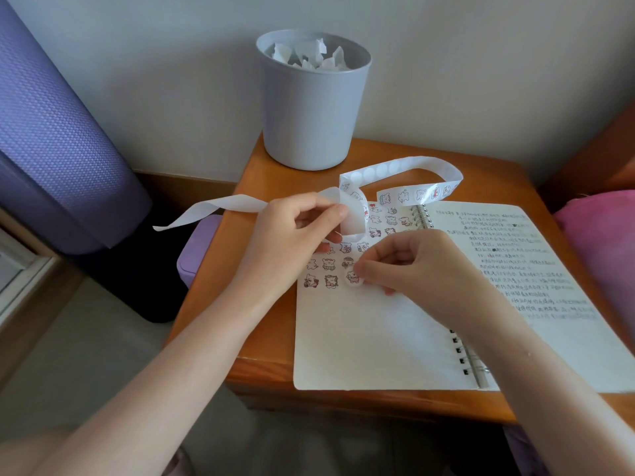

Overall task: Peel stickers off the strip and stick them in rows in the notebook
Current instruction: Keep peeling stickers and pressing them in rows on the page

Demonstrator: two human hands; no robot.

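An open spiral notebook point(371, 341) lies on a small wooden table point(261, 369). Its left page carries rows of small cartoon stickers point(330, 264); its right page is full of handwriting. My left hand point(292, 242) pinches the white sticker strip point(402, 173), which loops above the notebook's top edge and trails off to the left over the table edge. My right hand point(422, 266) pinches a round sticker point(353, 278) with its fingertips, holding it at the page at the right end of the lowest row.
A grey bin point(311, 108) with crumpled white paper stands at the table's back edge against the wall. A purple rolled mat point(58, 139) leans at left, a small purple box point(199, 249) sits below the table's left side, and pink fabric point(601, 242) lies at right.
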